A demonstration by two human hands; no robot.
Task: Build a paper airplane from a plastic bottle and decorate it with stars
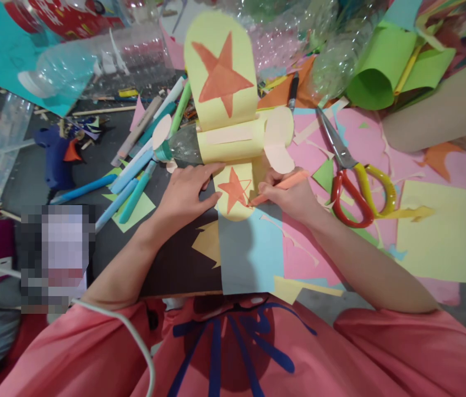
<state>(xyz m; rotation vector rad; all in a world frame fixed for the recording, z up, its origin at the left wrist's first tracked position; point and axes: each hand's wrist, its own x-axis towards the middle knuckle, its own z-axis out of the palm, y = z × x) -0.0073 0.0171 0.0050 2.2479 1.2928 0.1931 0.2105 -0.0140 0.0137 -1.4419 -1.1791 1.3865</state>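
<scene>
A small plastic bottle wrapped in yellow paper forms a model plane (227, 146), with its green cap (162, 149) pointing left. On its far yellow wing is a solid orange star (225, 77). The near wing carries a second star (233, 190), coloured in except for its right part, where the outline shows. My right hand (288, 190) grips an orange marker (286, 183), its tip at the near star's lower right. My left hand (191, 190) lies with fingers apart against the near wing's left edge and the bottle.
Red-and-yellow scissors (352, 176) lie open at right on pink paper. Several markers (134, 171) and a blue glue gun (57, 157) are at left. Clear bottles (104, 60) lie behind. Another person's arm (443, 105) reaches in from the right. A blurred-out phone (61, 242) is at left.
</scene>
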